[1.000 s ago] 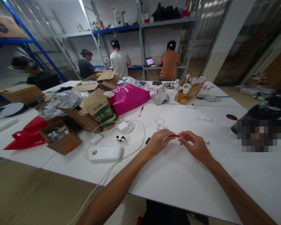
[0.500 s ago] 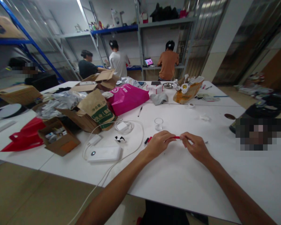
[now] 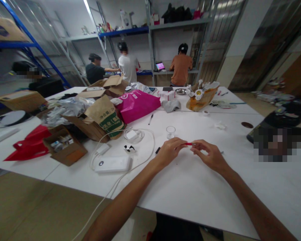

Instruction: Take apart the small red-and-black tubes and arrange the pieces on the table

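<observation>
At the left of the frame an open cardboard box sits on the white table, holding a jumble of small packets too small to tell apart. Behind it, toward the upper left, a torn brown paper bag with green print lies on its side, its contents hidden, and a crumpled heap of clear plastic wrapping spills beside it. A magenta shopping bag lies flat just right of the paper bag, and a red bag lies at the far left edge. Near the middle of the frame a small clear glass stands upright; nothing can be seen in it. Further back, a small metal bowl rests near the table's far edge, its contents not clear.

Just below the glass, in the centre of the frame, the 2 hands meet over the table. The left hand is curled, thumb and forefinger pinched on 1 end of a thin red pen-like stick. The right hand pinches the other end with its fingertips. The stick lies level between the 2 grips, only a short red stretch showing in the gap, and is held slightly above the tabletop. A dark tip pokes out left of the left hand; whether it belongs to the stick cannot be told.

Lower left of the hands, a white power bank lies with a white cable looping round it.
</observation>
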